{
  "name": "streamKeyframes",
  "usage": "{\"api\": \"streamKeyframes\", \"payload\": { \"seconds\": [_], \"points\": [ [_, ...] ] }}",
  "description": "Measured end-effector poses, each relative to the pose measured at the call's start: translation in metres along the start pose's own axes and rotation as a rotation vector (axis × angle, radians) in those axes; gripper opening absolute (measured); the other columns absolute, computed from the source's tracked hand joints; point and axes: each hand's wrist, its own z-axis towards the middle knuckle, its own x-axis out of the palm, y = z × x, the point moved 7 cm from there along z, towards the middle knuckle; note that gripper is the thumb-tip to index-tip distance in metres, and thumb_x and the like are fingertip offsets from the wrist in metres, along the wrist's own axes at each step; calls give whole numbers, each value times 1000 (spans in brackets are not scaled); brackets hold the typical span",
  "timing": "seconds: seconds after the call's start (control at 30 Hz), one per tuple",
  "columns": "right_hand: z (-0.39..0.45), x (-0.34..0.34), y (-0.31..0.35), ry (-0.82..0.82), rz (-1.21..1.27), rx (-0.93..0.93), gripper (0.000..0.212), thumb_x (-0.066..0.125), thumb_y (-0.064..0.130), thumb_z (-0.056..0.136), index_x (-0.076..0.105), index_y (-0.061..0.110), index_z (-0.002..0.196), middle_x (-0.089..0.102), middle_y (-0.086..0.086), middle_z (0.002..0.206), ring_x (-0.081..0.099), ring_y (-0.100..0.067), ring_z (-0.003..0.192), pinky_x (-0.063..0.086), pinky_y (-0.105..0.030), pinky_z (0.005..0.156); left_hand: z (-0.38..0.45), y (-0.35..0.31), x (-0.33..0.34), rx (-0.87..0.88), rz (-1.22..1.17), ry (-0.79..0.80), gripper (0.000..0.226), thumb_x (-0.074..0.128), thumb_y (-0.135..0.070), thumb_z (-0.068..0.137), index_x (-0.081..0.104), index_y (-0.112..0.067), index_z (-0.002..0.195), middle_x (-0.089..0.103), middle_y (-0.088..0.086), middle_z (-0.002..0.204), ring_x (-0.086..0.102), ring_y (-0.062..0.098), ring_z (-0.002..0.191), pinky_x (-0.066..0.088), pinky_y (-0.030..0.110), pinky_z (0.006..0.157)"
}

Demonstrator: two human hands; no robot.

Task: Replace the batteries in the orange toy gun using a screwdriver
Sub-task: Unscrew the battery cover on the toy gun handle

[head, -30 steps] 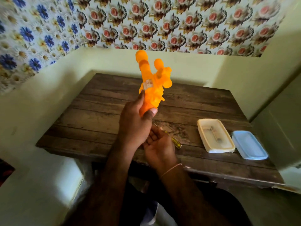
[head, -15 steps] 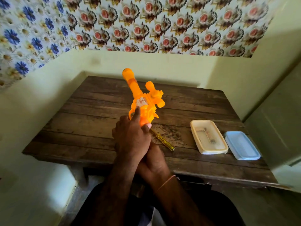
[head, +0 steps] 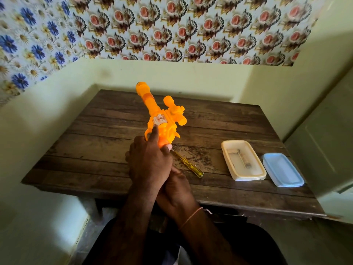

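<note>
Toy gun lowered, gripped in both hands over the surface

I've brought the toy gun (head: 160, 119) down from where it was held up a second ago; left hand (head: 149, 161) fingers wrapped round the grip, right hand (head: 175, 190) cupped underneath, can't tell its fingers. Screwdriver (head: 188, 164) lies untouched just beside, tub (head: 242, 162) and lid (head: 282, 169) further right. Guessing I'm hunting the battery cover.

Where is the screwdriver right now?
The screwdriver lies on the wooden table, just right of the hands, between the toy gun and the cream tray; neither hand holds it.
</note>
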Motion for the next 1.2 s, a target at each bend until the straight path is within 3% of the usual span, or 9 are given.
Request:
{"api": "streamKeyframes", "payload": {
  "seconds": [0.2,0.37,0.5,0.67,0.9,0.97,1.03,1.13,1.2],
  "points": [
    [2,-6,-1,-82,-20,4,69,79,19,65,55,-4,126,53,-31,130,42,-50,128,25,-65,110,1,-3,-4,-3,6,-12,63,53,-46,93,28,-32,149,51,15,127,48,34,118,39,46,96],
    [3,-9,0,-44,9,-8,49,62,9,84,51,-7,128,48,-34,133,39,-52,129,24,-65,110,-1,-6,-5,7,29,-6,64,51,-47,93,26,-32,150,49,14,130,46,33,120,37,45,97],
    [0,-6,2,-38,9,-23,48,61,6,82,51,-9,126,46,-37,134,47,-48,119,25,-62,110,-3,-8,-7,11,45,-17,64,53,-46,92,28,-31,149,50,15,128,47,34,118,37,44,95],
    [-5,-2,5,-18,-5,-1,41,56,8,86,56,-5,125,53,-33,129,53,-45,111,36,-57,101,-3,-8,-7,23,59,-25,64,53,-47,92,27,-31,149,49,14,129,47,33,118,37,44,95],
    [-8,8,9,-60,10,-31,54,66,11,78,53,-6,128,50,-34,132,48,-47,119,28,-60,109,-6,-9,-9,28,28,-33,65,54,-46,92,27,-31,150,48,14,132,46,32,120,36,44,97],
    [-10,7,9,-111,-23,-24,51,65,12,78,54,-7,124,51,-36,128,50,-47,111,35,-61,100,-6,-5,-9,-7,-36,-33,68,59,-45,90,31,-26,149,50,14,133,47,32,122,37,45,100],
    [-13,4,10,-167,-76,-11,43,64,13,81,56,-8,118,56,-35,115,54,-45,98,44,-53,83,-6,1,-10,-42,-145,-40,68,66,-43,86,40,-20,144,53,11,134,48,30,124,40,45,102],
    [-15,0,14,-150,-125,-1,18,56,6,87,62,-1,102,66,-22,92,63,-33,74,50,-40,64,-6,7,-14,-84,-302,-62,63,76,-42,78,53,-15,130,60,7,127,54,25,117,46,42,95],
    [-19,6,17,-108,-131,-2,14,55,5,85,63,1,96,68,-18,87,66,-28,70,54,-37,59,-4,12,-14,-110,-350,-45,60,79,-43,74,59,-14,123,63,5,119,57,22,109,49,38,88]
  ]
}}
